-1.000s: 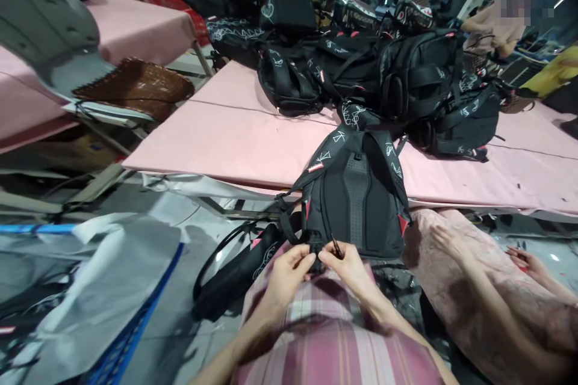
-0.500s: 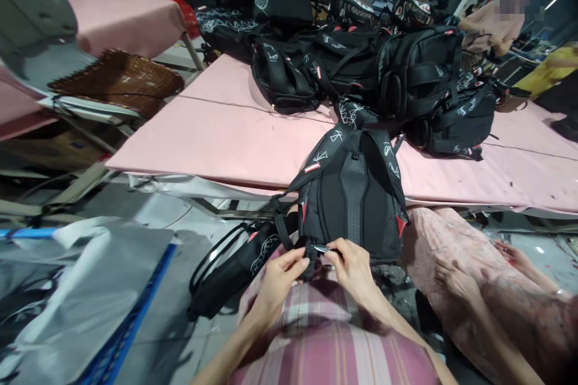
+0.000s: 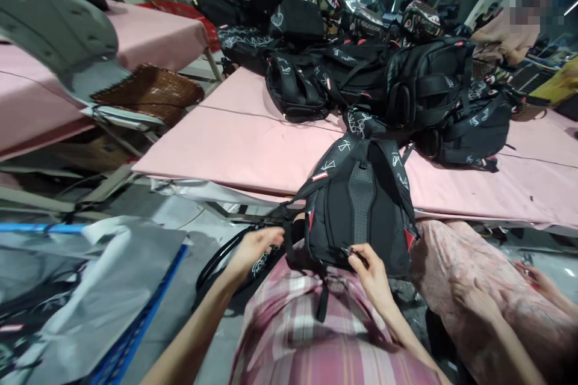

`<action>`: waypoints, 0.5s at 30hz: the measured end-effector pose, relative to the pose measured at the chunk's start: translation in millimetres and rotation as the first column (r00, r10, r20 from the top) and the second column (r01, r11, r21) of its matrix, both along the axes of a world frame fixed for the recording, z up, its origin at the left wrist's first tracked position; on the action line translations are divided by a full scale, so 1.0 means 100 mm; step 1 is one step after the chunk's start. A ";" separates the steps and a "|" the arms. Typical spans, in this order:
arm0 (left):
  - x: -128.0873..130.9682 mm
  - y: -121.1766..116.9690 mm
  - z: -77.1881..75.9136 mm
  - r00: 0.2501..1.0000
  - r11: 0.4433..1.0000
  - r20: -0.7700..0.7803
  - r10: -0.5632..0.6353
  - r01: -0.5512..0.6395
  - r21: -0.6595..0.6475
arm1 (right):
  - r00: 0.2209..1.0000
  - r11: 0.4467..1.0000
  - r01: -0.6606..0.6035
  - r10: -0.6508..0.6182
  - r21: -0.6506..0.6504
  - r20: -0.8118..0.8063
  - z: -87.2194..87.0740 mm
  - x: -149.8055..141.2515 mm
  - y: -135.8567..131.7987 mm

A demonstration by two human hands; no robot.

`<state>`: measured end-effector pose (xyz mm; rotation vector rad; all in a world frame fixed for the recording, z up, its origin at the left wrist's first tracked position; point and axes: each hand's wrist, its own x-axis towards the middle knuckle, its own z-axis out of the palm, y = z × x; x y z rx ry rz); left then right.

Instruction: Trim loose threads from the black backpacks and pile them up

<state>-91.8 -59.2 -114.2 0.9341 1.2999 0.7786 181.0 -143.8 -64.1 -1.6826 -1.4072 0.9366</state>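
Note:
A black backpack [image 3: 361, 204] with white drawings and red tabs hangs from the pink table [image 3: 235, 144] edge onto my lap, back panel up. My left hand [image 3: 255, 246] grips the bag's left shoulder strap, fingers closed round it. My right hand [image 3: 370, 267] rests at the bag's bottom edge, pinched round a small dark metal tool whose tip shows at the fingers. A loose strap [image 3: 322, 301] dangles over my plaid skirt.
A pile of black backpacks [image 3: 406, 84] fills the table's far side. A brown woven basket [image 3: 149, 93] sits at left. Beside me on the right a person in pink [image 3: 474, 289] sits with hands on the lap. A blue-edged bin with grey sheets [image 3: 90, 289] stands left.
My left hand left the bottom strap and moved left to the shoulder strap. My right hand shifted slightly right along the bag's bottom edge. The freed strap now hangs down.

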 end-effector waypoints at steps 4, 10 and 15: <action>0.07 0.51 -0.33 0.965 0.965 0.080 0.250 -0.242 -0.106 | 0.996 0.999 0.039 -0.038 0.000 -0.085 -0.05 0.08 0.04; 0.40 0.69 -0.33 0.940 0.968 0.230 0.252 -0.246 -0.057 | 0.984 0.986 0.161 -0.157 0.036 -0.088 -0.06 0.29 -0.01; 0.28 0.72 -0.24 0.904 0.950 0.308 0.296 -0.243 -0.199 | 0.888 0.885 0.459 -0.458 0.072 -0.031 -0.12 0.88 0.14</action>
